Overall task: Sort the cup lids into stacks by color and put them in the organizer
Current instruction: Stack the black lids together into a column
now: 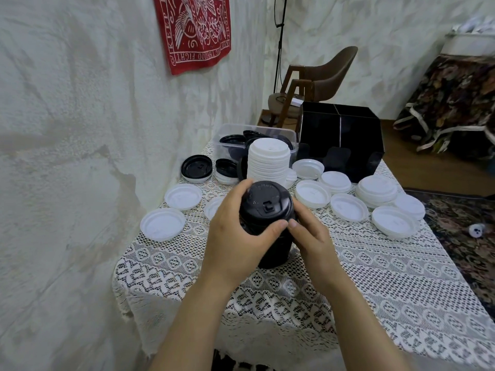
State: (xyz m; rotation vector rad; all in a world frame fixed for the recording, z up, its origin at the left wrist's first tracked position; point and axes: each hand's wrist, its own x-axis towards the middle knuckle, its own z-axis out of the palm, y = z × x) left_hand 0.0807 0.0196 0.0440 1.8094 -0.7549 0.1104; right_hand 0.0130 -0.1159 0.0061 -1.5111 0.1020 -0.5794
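A person is standing at a table draped in a white lace tablecloth [361,277], looking down at both bare hands. The left hand [235,234] and the right hand [308,236] are clamping together around a tall stack of black cup lids [265,218] at the centre of the view, one hand on each side, thumbs nearly touching at the front. The stack's base is resting on the cloth.

At 12 o'clock from that stack, a tall stack of white cup lids [269,162] is standing upright just behind it. Beyond it, also toward 12 o'clock, a clear plastic tub [230,129] is holding several loose black lids. At 1 o'clock, a black organizer [348,135] is sitting at the far edge of the table, its top divided into compartments; whether anything is lying inside them cannot be told.

Loose white lids are lying flat on the cloth from 1 to 3 o'clock, among them a short white pile [377,190] near the organizer. Two more white lids are lying at 9 and 10 o'clock. At 11 o'clock, an upturned black lid [197,167] is lying beside another black lid [226,167] that is sitting on a white one.

A red printed cloth [192,28] is hanging on the wall, and a brown chair [329,76] is standing past the table.
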